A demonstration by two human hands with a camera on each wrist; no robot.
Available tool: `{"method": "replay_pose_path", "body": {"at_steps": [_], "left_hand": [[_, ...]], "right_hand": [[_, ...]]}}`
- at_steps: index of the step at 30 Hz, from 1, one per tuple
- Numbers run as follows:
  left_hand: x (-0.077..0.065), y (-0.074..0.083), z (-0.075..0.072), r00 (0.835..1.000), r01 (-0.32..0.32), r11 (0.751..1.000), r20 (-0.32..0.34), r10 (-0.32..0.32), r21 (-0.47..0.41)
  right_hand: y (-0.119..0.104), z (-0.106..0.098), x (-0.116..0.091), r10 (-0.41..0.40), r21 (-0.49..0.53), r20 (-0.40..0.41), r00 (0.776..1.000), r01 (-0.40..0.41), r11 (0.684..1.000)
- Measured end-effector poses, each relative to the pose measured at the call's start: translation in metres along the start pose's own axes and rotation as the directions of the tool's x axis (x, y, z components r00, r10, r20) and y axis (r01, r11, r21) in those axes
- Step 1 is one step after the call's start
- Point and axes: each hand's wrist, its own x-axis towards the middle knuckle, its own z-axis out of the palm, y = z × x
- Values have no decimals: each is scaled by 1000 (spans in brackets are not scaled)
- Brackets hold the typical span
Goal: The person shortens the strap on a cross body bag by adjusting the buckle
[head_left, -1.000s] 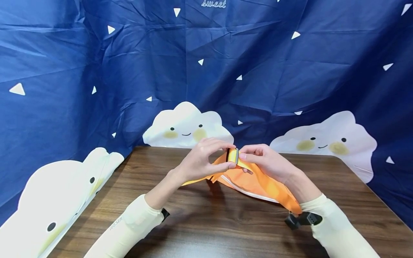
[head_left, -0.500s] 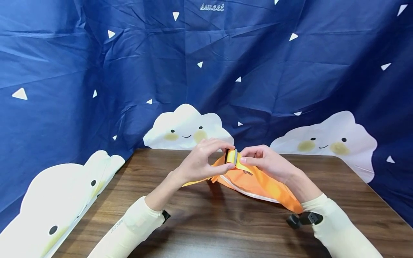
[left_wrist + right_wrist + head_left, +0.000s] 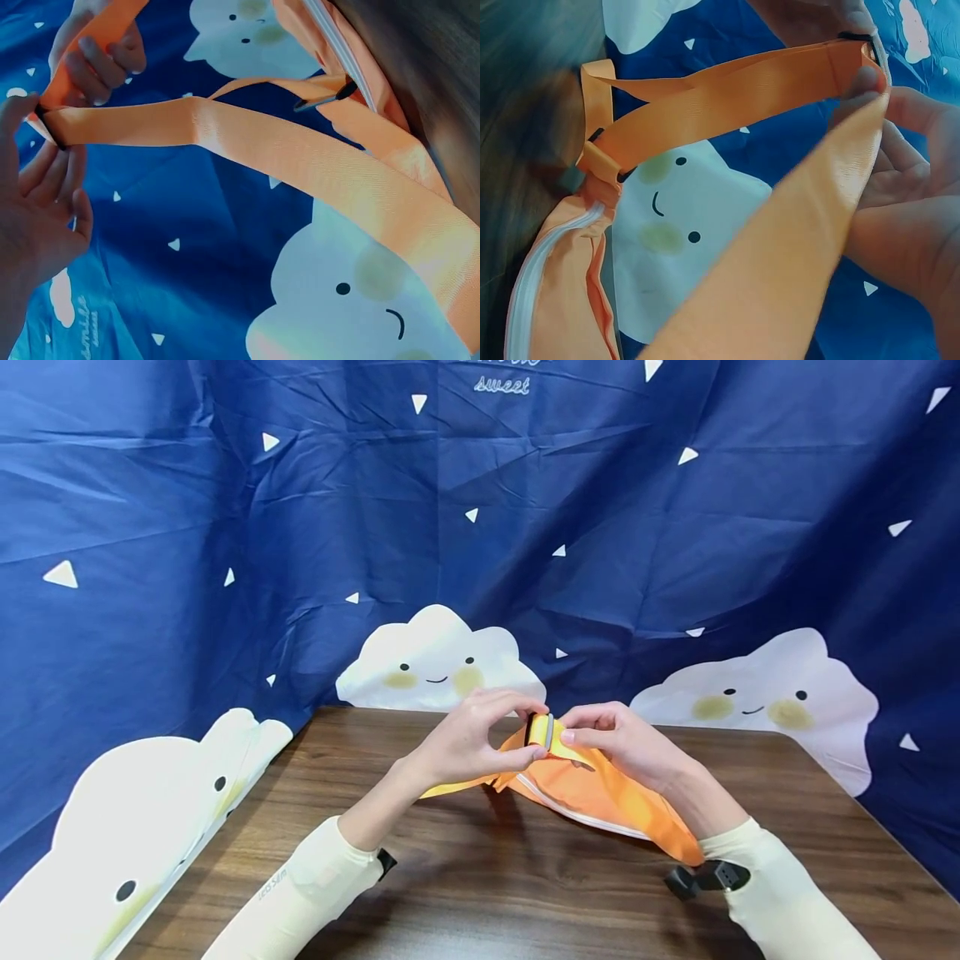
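In the head view my left hand (image 3: 468,739) pinches a dark slide buckle (image 3: 550,732) between thumb and fingertips, above the table. A yellow-orange webbing strap (image 3: 566,747) runs through it. Just to the right, my right hand (image 3: 633,747) pinches that strap between thumb and fingers. Behind and below the hands hangs an orange fabric bag (image 3: 577,797) with a white zipper. The left wrist view has the strap (image 3: 315,154) stretching from the buckle across the picture. From the right wrist, a second dark fitting (image 3: 626,174) shows where strap meets bag (image 3: 562,277).
The brown wood-grain table (image 3: 465,877) lies under both forearms. A blue curtain (image 3: 315,518) with white triangles and smiling clouds stands behind it and along the left side. Each wrist wears a small black camera mount (image 3: 708,878).
Slightly more strap shows between the buckle and my right hand, which has shifted a little to the right. The buckle has turned slightly. Both hands keep their hold.
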Motion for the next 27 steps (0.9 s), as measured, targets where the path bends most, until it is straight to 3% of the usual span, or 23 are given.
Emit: {"method": "replay_pose_path", "body": {"at_steps": [5, 11, 15, 27], "left_hand": [[-1, 0, -2, 999, 35, 995, 28, -37, 95], [0, 0, -3, 1000, 14, 989, 21, -17, 148], [-2, -1, -2, 1000, 21, 991, 20, -23, 133], [-2, -1, 4, 999, 41, 999, 19, -42, 22]], "right_hand": [[-1, -3, -2, 15, -19, -25, 1000, -16, 1000], [-4, -2, -3, 100, -70, -56, 993, -104, 992], [-4, -1, -2, 116, -89, -73, 991, -122, 989], [1, 7, 2, 27, -97, -41, 999, -31, 995]]}}
